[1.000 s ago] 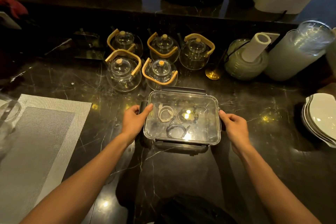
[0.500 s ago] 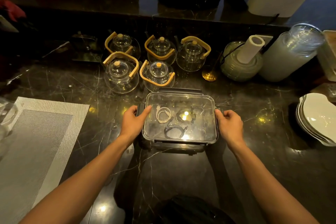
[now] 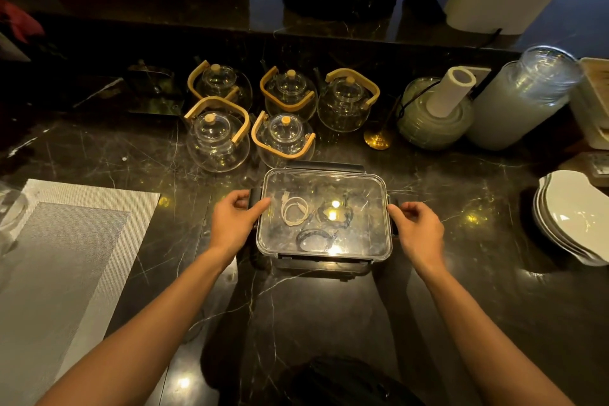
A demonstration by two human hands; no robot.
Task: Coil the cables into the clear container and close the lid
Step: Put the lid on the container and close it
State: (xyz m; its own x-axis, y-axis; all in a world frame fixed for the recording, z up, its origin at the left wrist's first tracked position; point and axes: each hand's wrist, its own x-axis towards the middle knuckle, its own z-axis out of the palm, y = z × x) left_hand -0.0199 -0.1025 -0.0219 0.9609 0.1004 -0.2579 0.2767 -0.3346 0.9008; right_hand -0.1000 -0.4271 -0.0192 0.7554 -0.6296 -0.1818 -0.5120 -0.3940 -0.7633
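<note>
The clear container (image 3: 362, 188) sits on the dark marble counter with its transparent lid lying on top. Through the lid I see a coiled white cable (image 3: 294, 212) at the left and two coiled dark cables (image 3: 334, 216) (image 3: 313, 239) beside and below it. My left hand (image 3: 232, 221) is at the container's left side, thumb on the lid edge and fingers curled on the black left clip (image 3: 254, 198). My right hand (image 3: 418, 229) is curled against the right clip (image 3: 393, 229). Black clips also show at the front (image 3: 323, 262) and back (image 3: 324, 165).
Several glass teapots (image 3: 217, 138) with wooden handles stand just behind the container. A grey placemat (image 3: 66, 257) lies to the left and stacked white plates (image 3: 570, 217) to the right. A green jar (image 3: 431, 119), a stack of plastic cups (image 3: 524, 95) and a gold spoon (image 3: 377, 140) sit at back right.
Both hands have curled their fingers in onto the side clips; a second ago they rested flatter against the container's sides. The container has stayed in place.
</note>
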